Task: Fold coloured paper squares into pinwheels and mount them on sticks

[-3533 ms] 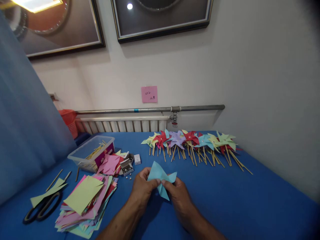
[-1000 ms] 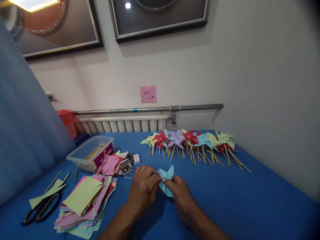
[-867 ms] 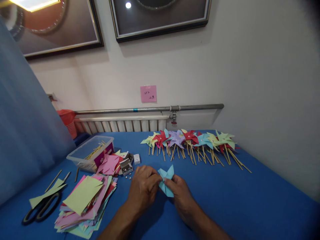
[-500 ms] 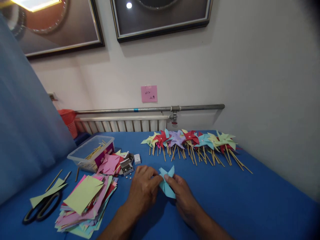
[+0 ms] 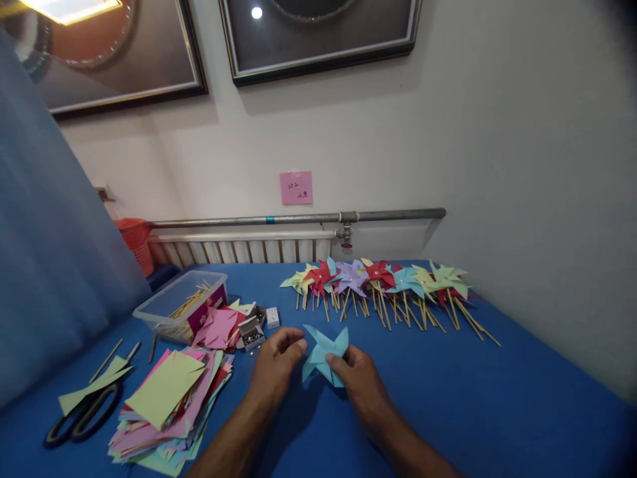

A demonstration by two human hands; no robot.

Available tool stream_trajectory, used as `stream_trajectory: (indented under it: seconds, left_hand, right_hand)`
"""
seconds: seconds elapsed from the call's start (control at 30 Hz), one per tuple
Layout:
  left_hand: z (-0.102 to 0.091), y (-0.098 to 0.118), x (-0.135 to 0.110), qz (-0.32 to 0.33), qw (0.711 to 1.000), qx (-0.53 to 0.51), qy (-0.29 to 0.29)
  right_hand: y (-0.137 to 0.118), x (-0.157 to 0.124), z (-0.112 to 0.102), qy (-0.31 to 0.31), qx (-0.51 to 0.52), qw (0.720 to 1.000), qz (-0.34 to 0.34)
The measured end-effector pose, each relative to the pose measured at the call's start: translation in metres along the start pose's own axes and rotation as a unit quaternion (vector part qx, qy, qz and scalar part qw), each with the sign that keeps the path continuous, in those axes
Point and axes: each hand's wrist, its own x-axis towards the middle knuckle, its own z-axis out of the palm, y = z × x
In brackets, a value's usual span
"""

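Observation:
A light blue paper pinwheel head (image 5: 323, 352) lies low over the blue table (image 5: 478, 392), its folded points spread out. My right hand (image 5: 361, 385) presses thumb and fingers onto its middle. Just left of the paper, my left hand (image 5: 276, 365) has its fingers curled together in a pinch; what it holds is too small to make out. Neither hand is near the row of finished pinwheels on sticks (image 5: 383, 285) at the back.
A stack of coloured paper squares (image 5: 169, 398) lies front left, with black scissors (image 5: 82, 415) beside it. Behind stand a clear plastic box of sticks (image 5: 182, 302), small boxes of pins (image 5: 251, 332) and loose pink paper. A radiator and a pipe (image 5: 298, 218) run along the wall.
The blue paper went from held up between both hands to folded small on the table. Now its points have sprung open and my left hand has drawn slightly away to the left.

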Motion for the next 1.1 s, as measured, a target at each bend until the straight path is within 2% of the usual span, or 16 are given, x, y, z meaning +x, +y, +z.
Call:
stream_trajectory:
  seconds: [0.07,0.13,0.2,0.33,0.47,0.67,0.8,1.1]
  left_hand:
    - [0.004,-0.007,0.003,-0.061,0.993,-0.090,-0.038]
    - [0.009,-0.013,0.003,-0.084,0.982,-0.147,-0.079]
    - [0.013,-0.017,0.002,-0.093,0.975,-0.180,-0.092]
    - [0.017,-0.022,0.003,-0.101,0.972,-0.204,-0.063]
    - [0.018,-0.028,0.006,-0.098,0.972,-0.213,-0.037]
    - [0.020,-0.026,0.005,-0.100,0.972,-0.209,-0.036]
    - [0.018,-0.020,0.003,-0.106,0.972,-0.202,-0.054]
    - [0.019,-0.016,0.004,-0.112,0.972,-0.204,-0.043]
  right_hand:
    - [0.003,0.000,0.001,-0.006,-0.016,1.000,-0.007]
    - [0.003,-0.001,0.003,-0.014,-0.035,0.999,-0.011]
    - [-0.002,-0.004,0.005,-0.021,-0.053,0.998,-0.010]
    - [-0.013,-0.008,0.008,-0.032,-0.066,0.997,-0.008]
    - [-0.012,-0.008,0.009,-0.024,-0.073,0.997,0.000]
    - [0.001,-0.004,0.008,-0.019,-0.085,0.996,0.000]
    - [0.002,-0.003,0.008,-0.022,-0.086,0.996,0.002]
    - [0.006,-0.002,0.006,-0.003,-0.112,0.994,-0.003]
